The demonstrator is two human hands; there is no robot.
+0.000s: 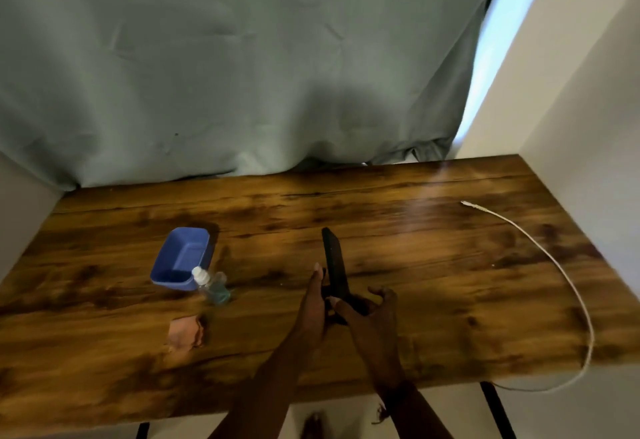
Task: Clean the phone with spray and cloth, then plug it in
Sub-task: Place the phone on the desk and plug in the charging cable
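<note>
A black phone stands on edge above the middle of the wooden table, held at its lower end by both hands. My left hand presses flat against its left side. My right hand cups its lower right corner, fingers curled. A small clear spray bottle with a white cap and bluish liquid stands to the left. A pinkish cloth lies crumpled in front of the bottle. A white charging cable curves along the table's right side, its plug end at the far right.
A blue plastic tray sits just behind the bottle. A grey-green sheet hangs behind the table. A white wall borders the right edge. The cable drops over the front right edge near a black table leg.
</note>
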